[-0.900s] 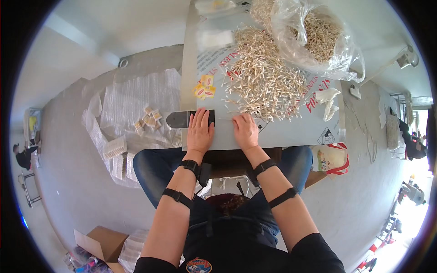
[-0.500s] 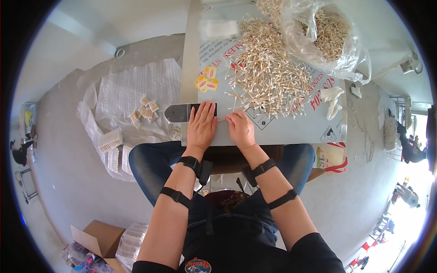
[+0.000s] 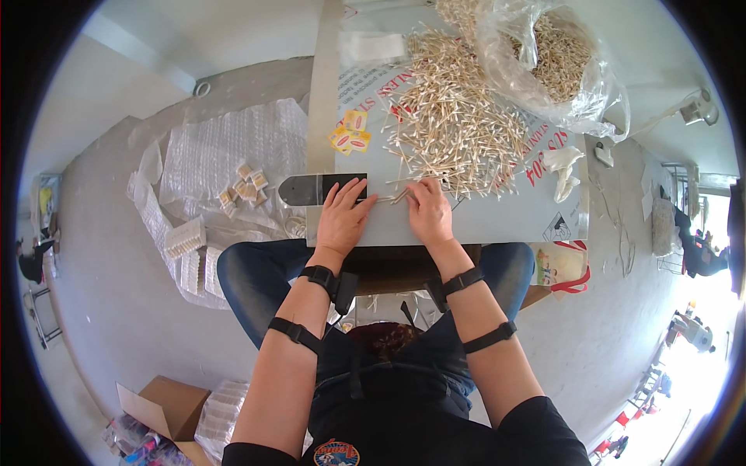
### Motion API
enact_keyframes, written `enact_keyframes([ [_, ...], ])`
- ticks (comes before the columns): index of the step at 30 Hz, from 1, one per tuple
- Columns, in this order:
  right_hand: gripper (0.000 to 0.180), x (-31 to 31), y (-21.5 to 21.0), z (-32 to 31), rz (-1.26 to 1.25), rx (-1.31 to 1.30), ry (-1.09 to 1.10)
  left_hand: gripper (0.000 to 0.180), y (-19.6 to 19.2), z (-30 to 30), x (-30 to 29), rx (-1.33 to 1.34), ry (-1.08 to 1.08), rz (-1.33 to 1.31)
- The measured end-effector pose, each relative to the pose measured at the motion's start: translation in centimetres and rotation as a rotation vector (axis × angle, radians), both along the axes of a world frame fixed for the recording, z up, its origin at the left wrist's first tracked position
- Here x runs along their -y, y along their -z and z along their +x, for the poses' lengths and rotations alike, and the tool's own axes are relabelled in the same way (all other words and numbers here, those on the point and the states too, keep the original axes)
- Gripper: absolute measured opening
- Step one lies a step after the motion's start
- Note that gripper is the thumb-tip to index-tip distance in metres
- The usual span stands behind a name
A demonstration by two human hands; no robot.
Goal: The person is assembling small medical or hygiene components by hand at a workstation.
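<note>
A large heap of cotton swabs (image 3: 458, 116) covers the middle of the metal-topped table (image 3: 497, 221). My left hand (image 3: 343, 219) lies with fingers stretched over the black end of a flat strip (image 3: 305, 190), whose rounded grey end sticks out past the table's left edge. Its thumb is beside the tips of a few loose swabs (image 3: 391, 199) between my hands. At the heap's near edge, my right hand (image 3: 430, 213) has its fingers curled and pinched on swabs; how many is hidden.
Small yellow-and-white cards (image 3: 351, 133) lie left of the heap. A clear bag of swabs (image 3: 556, 66) stands at the back right, near a crumpled white glove (image 3: 562, 171). Small filled packs (image 3: 245, 186) rest on plastic sheeting (image 3: 233, 144) on the floor at left.
My right hand has moved right and slightly away from me, to the heap's near edge. More loose swabs show between my hands. My left hand stays on the strip.
</note>
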State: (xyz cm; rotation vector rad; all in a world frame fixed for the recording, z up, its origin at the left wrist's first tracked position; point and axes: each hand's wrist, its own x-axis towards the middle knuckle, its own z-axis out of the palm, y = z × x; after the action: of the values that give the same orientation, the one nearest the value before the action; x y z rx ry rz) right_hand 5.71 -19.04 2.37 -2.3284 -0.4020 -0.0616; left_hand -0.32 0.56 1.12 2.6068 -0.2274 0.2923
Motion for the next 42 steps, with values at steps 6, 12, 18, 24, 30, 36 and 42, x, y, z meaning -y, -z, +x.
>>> enact_keyframes([
  [6, 0.012, 1.4, -0.5, 0.9, -0.153, 0.035, -0.078, 0.033, 0.0, -0.1, 0.1, 0.096, -0.049, -0.099],
  [12, 0.005, 0.9, 0.1, -1.1, -0.106, 0.098, -0.245, 0.028, 0.1, 0.2, 0.3, 0.101, -0.07, -0.163],
  [18, 0.003, -2.1, 0.6, -2.4, -0.072, 0.075, -0.21, 0.015, 0.7, 1.4, 1.1, 0.053, 0.009, -0.267],
  [24, 0.012, -1.3, -0.4, -0.2, 0.021, -0.042, 0.045, 0.015, -0.3, 3.0, 1.6, 0.034, -0.083, -0.352],
  [30, 0.014, 0.0, -0.6, 2.5, -0.181, 0.05, 0.025, 0.02, -1.5, 6.1, 4.5, -0.036, -0.143, -0.2],
  [36, 0.01, 1.3, 0.0, 2.6, -0.12, 0.072, 0.017, 0.013, -0.7, 6.3, 2.2, -0.117, -0.11, -0.145],
  [42, 0.009, 2.1, 0.2, 2.8, -0.14, 0.105, 0.014, 0.008, -0.8, 4.8, -0.1, 0.006, -0.005, 0.004],
])
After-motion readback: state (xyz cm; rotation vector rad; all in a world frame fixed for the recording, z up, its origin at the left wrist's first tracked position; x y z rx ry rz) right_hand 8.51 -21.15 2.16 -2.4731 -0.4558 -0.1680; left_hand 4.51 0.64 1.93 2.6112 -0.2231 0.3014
